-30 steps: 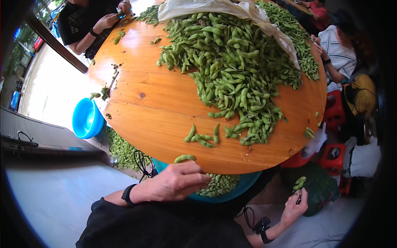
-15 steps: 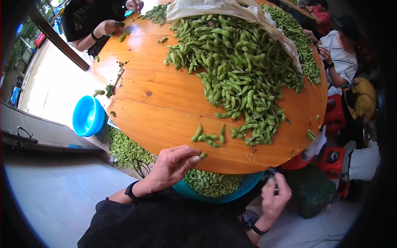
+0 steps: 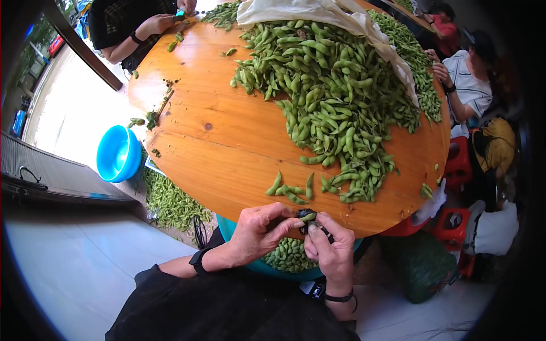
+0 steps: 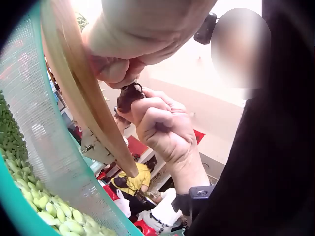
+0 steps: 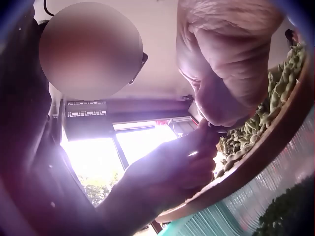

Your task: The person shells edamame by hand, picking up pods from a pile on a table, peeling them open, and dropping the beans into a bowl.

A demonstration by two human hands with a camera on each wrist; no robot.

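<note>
Over the near table edge, my left hand [image 3: 256, 234] pinches a green pod [image 3: 309, 217] between thumb and fingers. My right hand [image 3: 333, 253] grips a small black tool [image 3: 326, 234], whose dark end meets the pod; its exact shape is hidden. Below the hands is a teal basin [image 3: 226, 227] of shelled green beans [image 3: 290, 256]. In the left wrist view the fingertips of my left hand [image 4: 147, 34] and right hand [image 4: 165, 128] meet at a dark piece [image 4: 129, 97]. The right wrist view shows my right hand [image 5: 229, 64] above my left [image 5: 162, 172], the pod hidden.
A large pod heap [image 3: 335, 102] covers the round table's [image 3: 216, 153] far right, with a pale cloth [image 3: 318, 12] behind. Several loose pods [image 3: 293, 196] lie near the front edge. A blue basin [image 3: 118, 153] is at left; other people sit around the table.
My right hand has come in from the far right, bringing the black tool to the pod. My left hand has shifted right with its pod to meet it.
</note>
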